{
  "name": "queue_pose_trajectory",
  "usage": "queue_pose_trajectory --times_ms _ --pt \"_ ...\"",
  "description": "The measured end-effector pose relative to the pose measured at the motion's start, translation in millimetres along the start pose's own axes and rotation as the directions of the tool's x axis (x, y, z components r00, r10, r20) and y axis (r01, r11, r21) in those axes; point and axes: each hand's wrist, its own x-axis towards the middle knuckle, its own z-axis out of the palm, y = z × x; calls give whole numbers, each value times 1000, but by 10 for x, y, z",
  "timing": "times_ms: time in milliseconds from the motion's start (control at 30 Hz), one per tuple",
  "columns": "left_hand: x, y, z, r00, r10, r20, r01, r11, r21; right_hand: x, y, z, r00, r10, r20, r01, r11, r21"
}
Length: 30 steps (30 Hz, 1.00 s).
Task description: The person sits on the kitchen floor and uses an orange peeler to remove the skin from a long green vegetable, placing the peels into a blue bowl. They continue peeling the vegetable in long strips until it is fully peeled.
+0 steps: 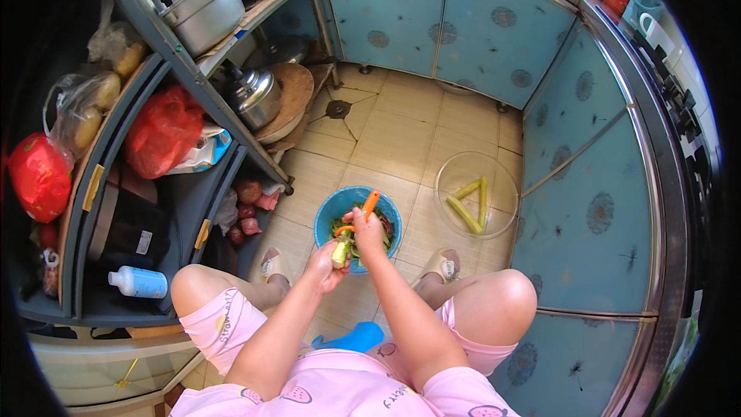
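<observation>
Over a blue plastic bucket (320, 225) on the tiled floor, my left hand (324, 267) grips a pale green peeled vegetable piece (341, 255), perhaps a gourd or cucumber. My right hand (369, 234) is closed around a vegetable peeler with an orange handle (371, 202), its head lying against the vegetable's far end. Green peelings (354, 212) fill part of the bucket below, partly hidden by my hands. To the right, a clear round bowl (503, 229) on the floor holds several peeled, pale green lengths (465, 214).
Blue cabinets (584, 185) line the right and far sides. On the left, a shelf rack carries an aluminium pot (202, 8) and a steel kettle (253, 95). Nearer stands a dark cabinet with a red plastic bag (165, 130) and a bottle (139, 282). A floor drain (338, 109) lies ahead.
</observation>
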Motion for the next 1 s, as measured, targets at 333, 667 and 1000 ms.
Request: queue_pose_trajectory --times_ms 333,667,1000 --pt "-156 7 -72 994 -51 96 54 998 -27 451 300 -313 952 -90 -291 91 996 -11" --pt "-77 31 -78 999 -26 39 32 987 -157 406 -5 -339 987 -158 -7 137 881 -452" --pt "38 18 -21 996 61 57 -51 986 -158 -26 -215 50 976 81 202 -127 965 228"
